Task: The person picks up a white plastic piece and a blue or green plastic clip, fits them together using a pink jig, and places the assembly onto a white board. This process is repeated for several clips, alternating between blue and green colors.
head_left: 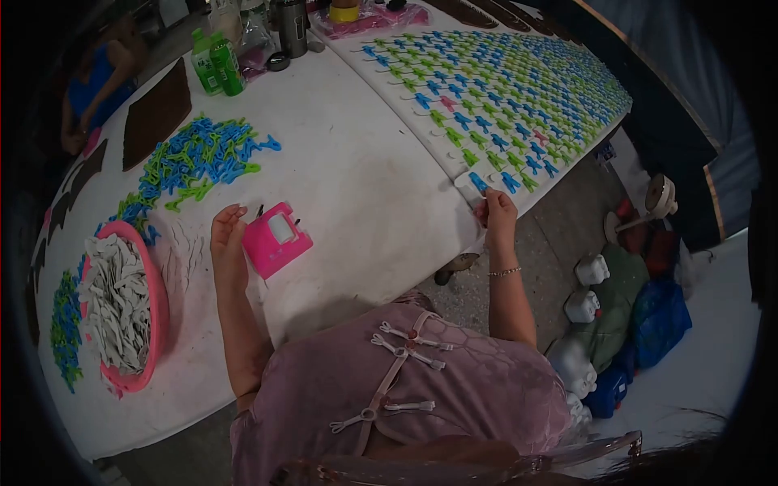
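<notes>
My right hand (pixel 498 215) is at the table's right edge, its fingers closed at the near end of a blue clothespin (pixel 478 183). A pale flat piece shows beside that clothespin. Beyond it, rows of blue and green clothespins (pixel 494 97), with a few pink ones, cover the right part of the table. My left hand (pixel 228 227) is raised just left of a pink tape dispenser (pixel 263 253) with a white roll. Its fingertips are pinched together, and whatever they hold is too small to make out.
A pink basin (pixel 158 324) full of grey-white strips stands at left, beside piles of loose clothespins (pixel 198 158). Green bottles (pixel 217 65) and a dark flask (pixel 292 28) stand at the back. Another person (pixel 97 85) sits at far left. White jugs (pixel 582 306) stand on the floor at right.
</notes>
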`<state>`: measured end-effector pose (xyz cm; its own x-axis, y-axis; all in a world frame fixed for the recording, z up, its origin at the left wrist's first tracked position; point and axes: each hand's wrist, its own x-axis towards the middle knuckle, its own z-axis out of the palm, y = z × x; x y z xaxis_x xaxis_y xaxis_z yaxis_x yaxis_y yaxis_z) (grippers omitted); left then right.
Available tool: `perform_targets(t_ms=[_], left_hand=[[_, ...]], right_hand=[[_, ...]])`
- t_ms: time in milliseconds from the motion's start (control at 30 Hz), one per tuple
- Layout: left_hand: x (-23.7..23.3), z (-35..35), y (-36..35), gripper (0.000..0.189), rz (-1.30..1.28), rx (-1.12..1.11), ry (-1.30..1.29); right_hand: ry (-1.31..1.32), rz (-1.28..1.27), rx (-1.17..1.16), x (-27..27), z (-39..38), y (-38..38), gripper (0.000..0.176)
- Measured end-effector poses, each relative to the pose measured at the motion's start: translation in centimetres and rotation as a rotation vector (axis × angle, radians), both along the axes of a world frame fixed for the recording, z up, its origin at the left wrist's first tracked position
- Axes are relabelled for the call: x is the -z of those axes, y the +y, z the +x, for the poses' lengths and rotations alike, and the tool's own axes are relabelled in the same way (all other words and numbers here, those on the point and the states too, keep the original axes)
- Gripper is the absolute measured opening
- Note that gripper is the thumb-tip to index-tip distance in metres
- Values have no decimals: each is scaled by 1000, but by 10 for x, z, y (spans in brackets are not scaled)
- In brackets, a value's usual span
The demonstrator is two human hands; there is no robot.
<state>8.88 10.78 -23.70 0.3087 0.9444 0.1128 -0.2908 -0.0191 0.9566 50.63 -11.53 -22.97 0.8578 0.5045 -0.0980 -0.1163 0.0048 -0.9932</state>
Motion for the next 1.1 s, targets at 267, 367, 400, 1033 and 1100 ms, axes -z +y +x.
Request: perform_targets(t_ms=[267, 367, 400, 1033, 1100], left_hand=[[-2, -3, 1, 28, 22, -34, -18], [0, -4, 2, 28, 12, -37, -32], [0, -4, 2, 28, 13, -35, -33], [64, -89, -4, 43, 623, -300, 1051], [65, -91, -4, 44, 541, -267, 908]], right_hand=[[191, -74, 98, 1, 39, -3, 20], [209, -80, 80, 3, 43, -1, 20], [209, -79, 82, 4, 45, -1, 20], [-599, -146, -396, 18, -89, 45, 23], [-564, -157, -503, 16, -113, 61, 23]])
